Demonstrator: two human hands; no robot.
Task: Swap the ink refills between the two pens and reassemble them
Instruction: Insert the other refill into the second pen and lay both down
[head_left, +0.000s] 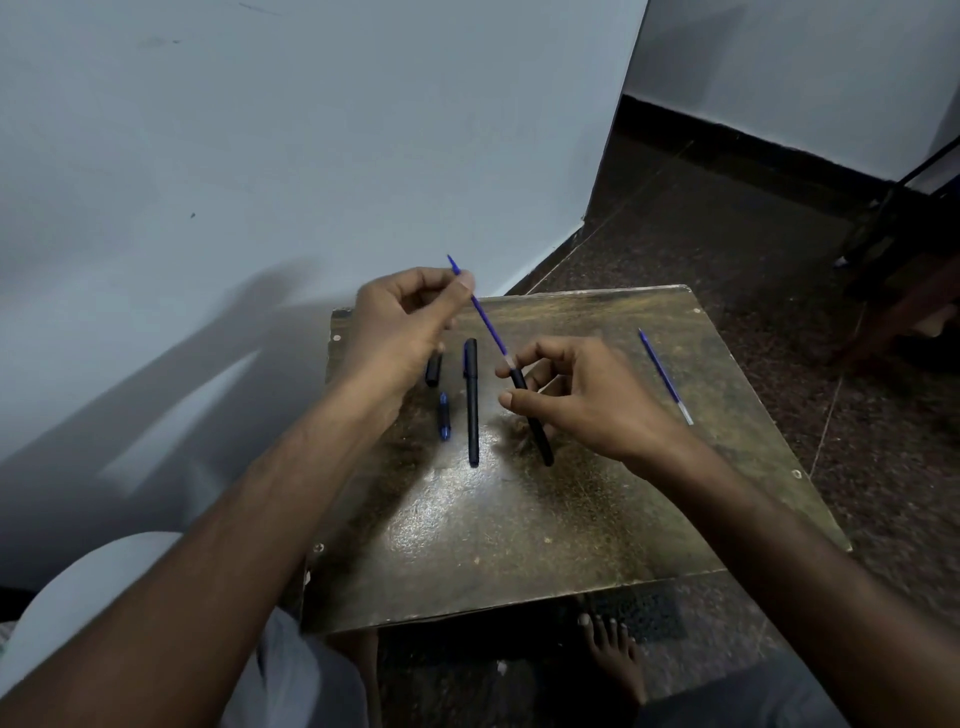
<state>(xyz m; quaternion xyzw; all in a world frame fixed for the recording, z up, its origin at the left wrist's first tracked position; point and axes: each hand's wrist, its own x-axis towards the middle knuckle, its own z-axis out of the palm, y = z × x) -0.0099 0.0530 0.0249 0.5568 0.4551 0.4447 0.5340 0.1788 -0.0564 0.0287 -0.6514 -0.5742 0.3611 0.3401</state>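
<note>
My left hand (402, 322) pinches the upper end of a blue ink refill (485, 317) between thumb and forefinger. The refill's lower end sits at the mouth of a black pen barrel (535, 426), which my right hand (582, 395) grips near its top, tilted above the table. A second black pen barrel (471, 402) lies flat on the small brown table (519, 519). Left of it lie a black cap (434, 369) and a short blue-tipped piece (444, 417). A second blue refill (665, 376) rests alone at the table's right side.
The small table stands against a pale wall (260, 156), with dark speckled floor (727, 234) to the right. My bare foot (613, 654) shows under the front edge. Dark furniture legs (893, 234) stand at the far right.
</note>
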